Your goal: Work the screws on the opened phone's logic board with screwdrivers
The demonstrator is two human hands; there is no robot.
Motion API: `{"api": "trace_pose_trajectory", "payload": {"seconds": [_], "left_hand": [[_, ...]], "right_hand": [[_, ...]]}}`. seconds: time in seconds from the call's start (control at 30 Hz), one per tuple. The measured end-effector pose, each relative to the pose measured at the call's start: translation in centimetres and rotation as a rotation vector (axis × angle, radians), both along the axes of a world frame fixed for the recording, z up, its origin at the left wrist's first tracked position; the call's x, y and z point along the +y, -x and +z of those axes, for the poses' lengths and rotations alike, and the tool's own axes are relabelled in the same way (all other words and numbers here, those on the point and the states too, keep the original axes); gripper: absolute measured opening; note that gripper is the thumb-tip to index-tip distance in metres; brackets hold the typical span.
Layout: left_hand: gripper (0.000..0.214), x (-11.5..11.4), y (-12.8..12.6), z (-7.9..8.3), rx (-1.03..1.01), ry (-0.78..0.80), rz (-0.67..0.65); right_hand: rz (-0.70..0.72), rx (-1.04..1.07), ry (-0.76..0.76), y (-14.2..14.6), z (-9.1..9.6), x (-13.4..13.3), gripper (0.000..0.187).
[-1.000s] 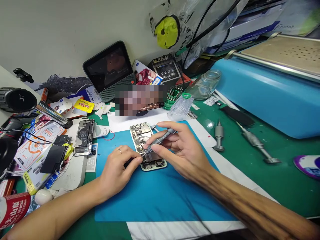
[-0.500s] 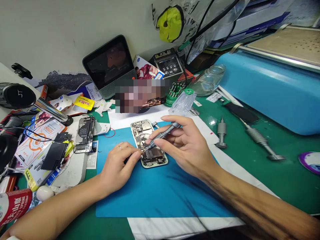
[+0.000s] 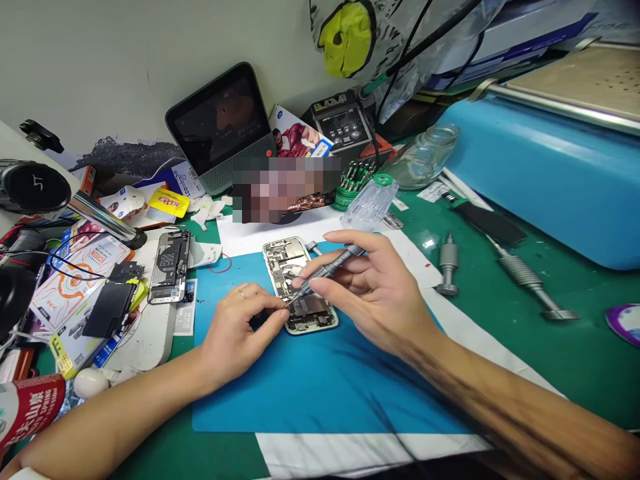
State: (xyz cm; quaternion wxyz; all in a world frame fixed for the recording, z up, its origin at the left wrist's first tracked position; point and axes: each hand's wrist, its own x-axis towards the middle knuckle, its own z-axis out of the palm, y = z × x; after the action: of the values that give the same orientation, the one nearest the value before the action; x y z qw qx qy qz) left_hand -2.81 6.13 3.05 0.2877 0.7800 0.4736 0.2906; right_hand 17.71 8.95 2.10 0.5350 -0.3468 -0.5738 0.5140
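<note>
An opened smartphone (image 3: 313, 315) with its inner parts bare lies on the blue mat (image 3: 300, 380). My right hand (image 3: 375, 287) is closed round a grey screwdriver (image 3: 327, 270), held slanting over the phone with its thin tip down to the left. At the phone's left edge, my left hand (image 3: 240, 327) has thumb and index finger pinched together beside the screwdriver's tip. Whatever sits between those fingertips is too small to make out. A ring shows on one left finger.
A phone screen assembly (image 3: 170, 267) rests on a white stand at left, amid boxes and cables. Two more screwdrivers, one short (image 3: 449, 263) and one long (image 3: 535, 287), are at right. Behind stand a green bit holder (image 3: 350, 190), a glass jar (image 3: 430, 157) and a display (image 3: 220, 127).
The view has shifted slightly. My left thumb and index finger have moved a little at the screwdriver's tip, with a wider gap behind them. My right hand keeps its hold on the screwdriver.
</note>
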Motion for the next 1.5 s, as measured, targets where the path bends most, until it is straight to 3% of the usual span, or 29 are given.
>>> {"api": "trace_pose_trajectory", "payload": {"seconds": [1.5], "left_hand": [[0.01, -0.13, -0.16, 0.35, 0.008, 0.008, 0.011]], "right_hand": [[0.007, -0.055, -0.068, -0.17, -0.13, -0.05, 0.039]]}}
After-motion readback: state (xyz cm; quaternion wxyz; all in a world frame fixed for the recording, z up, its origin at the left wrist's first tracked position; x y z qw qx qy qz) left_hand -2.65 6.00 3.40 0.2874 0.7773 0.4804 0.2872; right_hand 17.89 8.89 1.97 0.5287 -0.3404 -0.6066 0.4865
